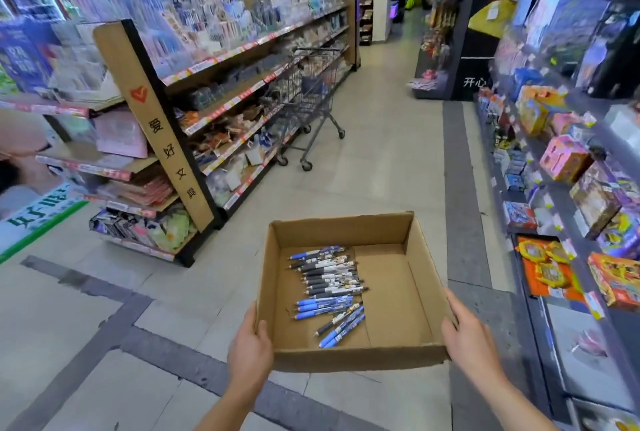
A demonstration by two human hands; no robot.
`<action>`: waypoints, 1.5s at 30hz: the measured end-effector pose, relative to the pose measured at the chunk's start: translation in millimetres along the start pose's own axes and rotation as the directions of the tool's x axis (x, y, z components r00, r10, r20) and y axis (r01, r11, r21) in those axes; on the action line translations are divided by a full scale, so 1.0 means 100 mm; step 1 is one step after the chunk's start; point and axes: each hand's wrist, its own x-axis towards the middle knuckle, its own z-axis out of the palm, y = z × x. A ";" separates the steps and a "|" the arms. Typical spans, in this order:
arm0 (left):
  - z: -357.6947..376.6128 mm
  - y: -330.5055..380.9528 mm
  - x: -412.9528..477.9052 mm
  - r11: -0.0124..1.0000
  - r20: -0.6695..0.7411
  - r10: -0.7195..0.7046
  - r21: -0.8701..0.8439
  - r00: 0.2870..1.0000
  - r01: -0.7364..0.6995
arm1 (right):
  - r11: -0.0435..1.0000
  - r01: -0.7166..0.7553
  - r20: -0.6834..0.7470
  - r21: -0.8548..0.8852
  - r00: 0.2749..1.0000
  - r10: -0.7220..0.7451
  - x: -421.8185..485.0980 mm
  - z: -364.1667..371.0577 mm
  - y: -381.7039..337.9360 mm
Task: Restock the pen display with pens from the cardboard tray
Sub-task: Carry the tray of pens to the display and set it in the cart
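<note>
I carry a shallow cardboard tray point(391, 295) in front of me above the shop floor. My left hand point(250, 347) grips its near left corner, thumb over the rim. My right hand point(468, 339) holds its near right corner the same way. Several pens point(329, 288) with blue and black barrels lie loose in the left half of the tray. A pen display point(166, 11) with hanging stationery packs stands on top of the shelf unit at the upper left, blurred.
A stationery shelf unit point(221, 108) with a wooden end panel point(156, 126) stands to the left. A metal shopping cart point(306, 101) sits in the aisle beside it. Toy shelves point(568, 171) line the right. Tiled floor point(388, 160) runs between them.
</note>
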 end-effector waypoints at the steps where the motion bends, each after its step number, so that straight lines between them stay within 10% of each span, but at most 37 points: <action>1: 0.04 0.11 0.23 1.000 -0.003 -0.021 0.003 1.000 0.021 | 1.000 -0.003 0.017 -0.007 1.000 0.004 0.27 0.07 -0.08; 45: 1.28 4.33 9.49 0.999 -0.017 0.034 -0.010 0.999 -0.034 | 0.995 0.038 0.000 -0.092 0.999 -0.038 9.17 2.43 -4.55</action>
